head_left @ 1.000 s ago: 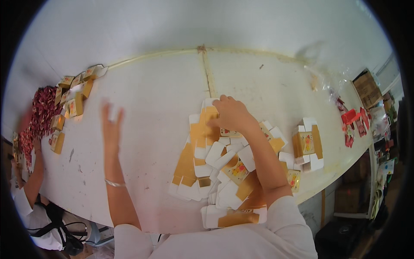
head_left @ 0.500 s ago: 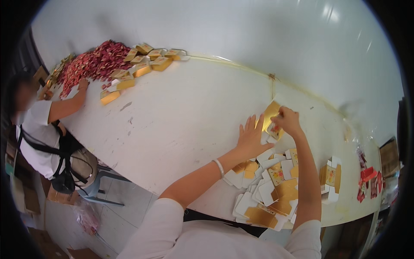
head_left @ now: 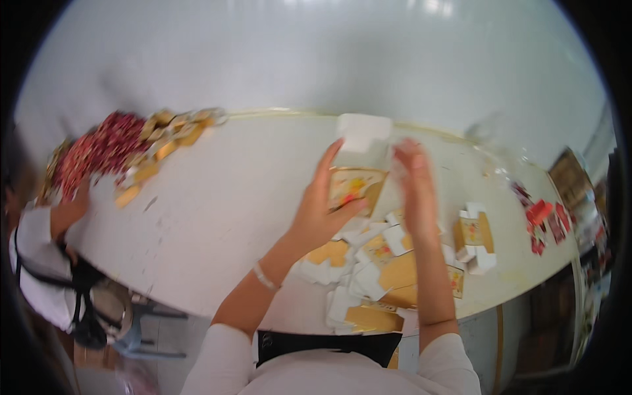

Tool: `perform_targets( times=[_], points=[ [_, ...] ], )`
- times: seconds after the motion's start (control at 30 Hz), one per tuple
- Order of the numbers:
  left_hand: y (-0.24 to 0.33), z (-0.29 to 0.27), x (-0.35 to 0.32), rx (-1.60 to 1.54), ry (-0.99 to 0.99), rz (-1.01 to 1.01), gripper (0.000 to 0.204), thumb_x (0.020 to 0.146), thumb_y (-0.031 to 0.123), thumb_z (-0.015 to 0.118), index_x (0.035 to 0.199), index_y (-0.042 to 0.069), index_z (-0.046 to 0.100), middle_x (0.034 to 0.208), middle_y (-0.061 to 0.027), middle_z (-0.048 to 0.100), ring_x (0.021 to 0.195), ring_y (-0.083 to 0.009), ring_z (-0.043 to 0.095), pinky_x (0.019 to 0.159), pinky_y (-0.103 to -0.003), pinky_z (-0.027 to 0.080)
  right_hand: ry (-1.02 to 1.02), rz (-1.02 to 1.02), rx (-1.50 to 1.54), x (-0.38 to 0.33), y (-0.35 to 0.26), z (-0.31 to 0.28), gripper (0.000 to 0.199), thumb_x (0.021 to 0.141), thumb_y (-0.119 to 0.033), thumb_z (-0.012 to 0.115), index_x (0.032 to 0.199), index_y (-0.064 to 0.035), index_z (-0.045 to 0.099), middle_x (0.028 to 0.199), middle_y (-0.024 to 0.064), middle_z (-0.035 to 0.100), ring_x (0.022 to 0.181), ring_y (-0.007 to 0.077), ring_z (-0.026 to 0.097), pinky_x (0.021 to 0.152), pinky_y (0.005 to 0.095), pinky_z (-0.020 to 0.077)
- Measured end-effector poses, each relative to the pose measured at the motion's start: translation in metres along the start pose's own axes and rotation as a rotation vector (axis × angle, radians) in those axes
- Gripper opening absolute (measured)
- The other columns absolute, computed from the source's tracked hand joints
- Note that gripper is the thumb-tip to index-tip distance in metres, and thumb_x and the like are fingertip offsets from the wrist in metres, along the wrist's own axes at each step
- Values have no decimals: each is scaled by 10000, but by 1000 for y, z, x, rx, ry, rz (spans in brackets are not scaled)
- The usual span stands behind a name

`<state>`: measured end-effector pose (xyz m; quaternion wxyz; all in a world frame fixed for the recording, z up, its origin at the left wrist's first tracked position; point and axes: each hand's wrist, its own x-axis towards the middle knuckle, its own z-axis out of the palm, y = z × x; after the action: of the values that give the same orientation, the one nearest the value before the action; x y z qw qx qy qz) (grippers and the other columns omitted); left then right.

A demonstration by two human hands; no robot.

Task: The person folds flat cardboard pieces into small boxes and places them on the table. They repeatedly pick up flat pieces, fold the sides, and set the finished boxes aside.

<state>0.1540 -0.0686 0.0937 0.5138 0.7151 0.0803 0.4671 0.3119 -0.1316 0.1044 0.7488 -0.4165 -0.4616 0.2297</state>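
Note:
My left hand grips the left side of a small gold carton, its thumb across the flowered front. The carton stands partly open, with a white flap sticking up behind it. My right hand is raised just beside the carton's right edge; motion smears its fingers, and whether it touches the carton is unclear. Close below both hands lies a heap of flat gold-and-white cartons, partly covered by my right forearm.
Another opened carton stands right of the heap. Red packets lie at the table's right end. Far left, a person sits by a pile of small red packets and several gold boxes. A wall runs behind the white table.
My left hand, spread before, has closed on the carton. The right hand has let go of its earlier grip and blurs beside it. The carton now faces me; the whole view has shifted.

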Motion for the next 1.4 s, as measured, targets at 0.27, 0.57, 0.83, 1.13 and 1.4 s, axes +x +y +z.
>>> perform_targets(
  times=[0.27, 0.57, 0.83, 1.13, 1.4],
  points=[
    [-13, 6, -10, -94, 24, -163, 437, 706, 27, 700, 939, 76, 334, 908, -40, 409, 882, -108, 489, 723, -249, 462, -157, 485, 538, -9, 9, 14, 284, 876, -280, 487, 1042, -52, 520, 1003, 49, 559, 944, 144, 517, 802, 299, 415],
    [-23, -10, -11, 430, 29, 116, 389, 780, 64, 592, 1087, 47, 354, 1124, -127, 381, 953, -192, 458, 814, -283, 400, -77, 452, 625, -8, 25, 20, 242, 737, -2, 470, 970, -45, 522, 850, 26, 525, 768, 100, 493, 638, 225, 394],
    [-4, -3, 0, -56, 106, -178, 645, 815, 56, 541, 1350, 92, 183, 1186, -131, 448, 1072, -194, 453, 913, -311, 369, -363, 241, 506, -5, 32, 12, 347, 737, 44, 358, 955, 0, 625, 1036, 88, 565, 989, 182, 519, 842, 286, 423],
    [-13, -10, 6, -43, -41, -132, 729, 677, -11, 667, 1307, 80, 311, 1268, -109, 405, 912, -163, 556, 610, -212, 517, -335, 134, 81, -4, 22, 10, 202, 810, -55, 585, 1002, -15, 629, 1048, 92, 581, 960, 152, 544, 791, 264, 437],
    [-5, -16, 4, -57, -108, -121, 725, 672, 8, 712, 1292, 69, 342, 1158, -75, 497, 849, -123, 571, 624, -220, 480, -401, 193, 178, 5, 12, 10, 210, 825, -32, 551, 1022, -13, 621, 1019, 80, 611, 927, 149, 574, 775, 259, 466]
  ],
)
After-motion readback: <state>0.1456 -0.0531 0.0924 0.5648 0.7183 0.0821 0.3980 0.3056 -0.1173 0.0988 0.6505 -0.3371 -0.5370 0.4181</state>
